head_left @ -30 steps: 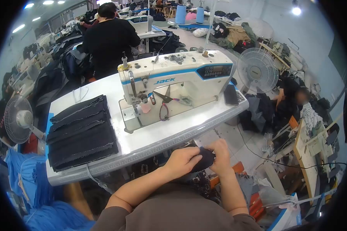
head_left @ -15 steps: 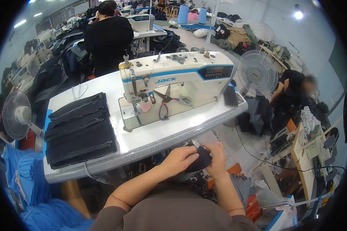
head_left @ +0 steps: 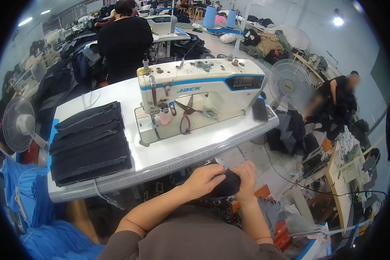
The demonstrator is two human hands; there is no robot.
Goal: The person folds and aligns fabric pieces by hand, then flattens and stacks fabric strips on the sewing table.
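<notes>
Dark cloth (head_left: 228, 186) between the fingers (head_left: 214, 171) now looks rounder.

The held cloth (head_left: 229, 184) looks matt; the stacked fabric (head_left: 91, 149) is matt too, with rough, frayed edges; the tabletop (head_left: 173, 151) is glossy, the sewing machine (head_left: 208, 84) smooth, the scissor blades (head_left: 184, 105) metal

Free: our left hand (head_left: 206, 180) could pass along the tabletop (head_left: 156, 155) front | Left: fabric stack (head_left: 91, 149) blocks us | Behind: sewing machine (head_left: 203, 78) | Under its arm: scissors (head_left: 186, 111) (blades spread)
</notes>
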